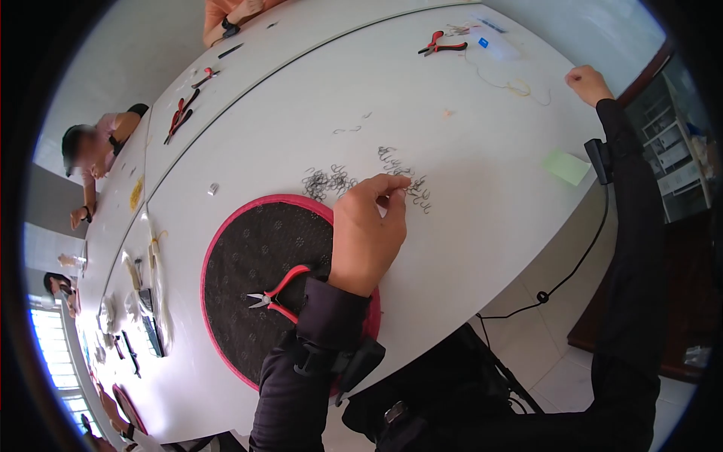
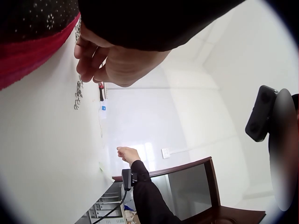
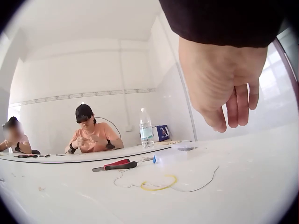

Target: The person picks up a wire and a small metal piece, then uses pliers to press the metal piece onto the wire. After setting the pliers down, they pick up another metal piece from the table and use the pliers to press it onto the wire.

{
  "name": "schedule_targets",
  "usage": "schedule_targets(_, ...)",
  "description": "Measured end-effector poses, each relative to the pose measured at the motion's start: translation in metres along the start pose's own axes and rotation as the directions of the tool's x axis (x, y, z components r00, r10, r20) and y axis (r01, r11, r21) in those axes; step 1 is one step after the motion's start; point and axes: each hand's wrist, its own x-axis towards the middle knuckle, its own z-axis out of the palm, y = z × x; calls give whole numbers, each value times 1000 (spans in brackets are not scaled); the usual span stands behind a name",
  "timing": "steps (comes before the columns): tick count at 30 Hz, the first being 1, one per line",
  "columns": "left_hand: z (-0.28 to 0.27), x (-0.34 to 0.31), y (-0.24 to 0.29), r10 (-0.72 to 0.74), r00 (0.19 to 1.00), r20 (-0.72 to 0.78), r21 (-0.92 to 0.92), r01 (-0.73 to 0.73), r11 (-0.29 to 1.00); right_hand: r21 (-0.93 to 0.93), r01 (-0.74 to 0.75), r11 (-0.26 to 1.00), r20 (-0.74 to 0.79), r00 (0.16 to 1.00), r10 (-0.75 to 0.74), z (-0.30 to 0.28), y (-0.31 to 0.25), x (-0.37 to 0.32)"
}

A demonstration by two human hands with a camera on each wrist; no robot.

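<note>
My left hand reaches over the edge of a round dark pad with a red rim, thumb and forefinger tips brought together at a scatter of small dark fish hooks. In the left wrist view, the fingers of this left hand bend down beside the hooks. I cannot tell whether a hook is between the fingertips. A denser heap of hooks lies at the pad's far edge. Red-handled pliers rest on the pad. My right hand, holding nothing, is at the table's right edge; its fingers hang loosely in the right wrist view.
Red-and-black pliers, a clear box and thin line with a yellow loop lie toward the far right. A green paper sits near the right edge. Two more pliers lie left. Other people sit around the table.
</note>
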Motion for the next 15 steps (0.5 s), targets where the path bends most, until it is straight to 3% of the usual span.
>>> schedule_targets(6,-20,-8,3,-91,996,28,-60,92,994,-7,50,999,-80,996,-50,-7,6,-3)
schedule_targets(10,-44,-24,5,-60,998,18,8,60,998,48,73,996,-72,995,-69,-37,-17,-14)
schedule_targets(15,-85,-60,4,-92,993,-75,-119,82,989,97,185,978,-137,976,-171,-74,-65,-41)
